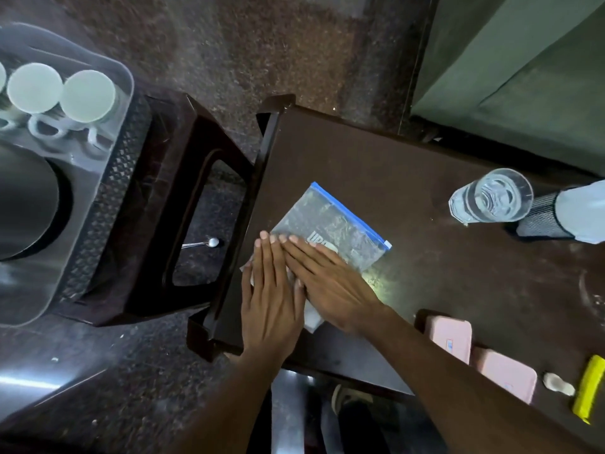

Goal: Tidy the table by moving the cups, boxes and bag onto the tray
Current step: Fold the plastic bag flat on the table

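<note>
A clear plastic bag (330, 224) with a blue zip strip lies flat on the dark brown table (425, 165), near its left edge. My left hand (271, 296) and my right hand (330, 283) both press flat on the bag's near end, fingers straight and together, side by side. A grey tray (98, 152) stands on a dark stool at the left; upside-down white cups (88, 96) sit in a row along its far side. Two pink boxes (451, 335) lie at the table's near right edge.
A glass of water (494, 198) stands on the table at the right, beside a black mesh holder (540, 217). A yellow object (589, 388) and a small white piece lie near the pink boxes. A large dark metal vessel (26, 204) fills the tray's near part. A spoon (203, 244) lies on the floor.
</note>
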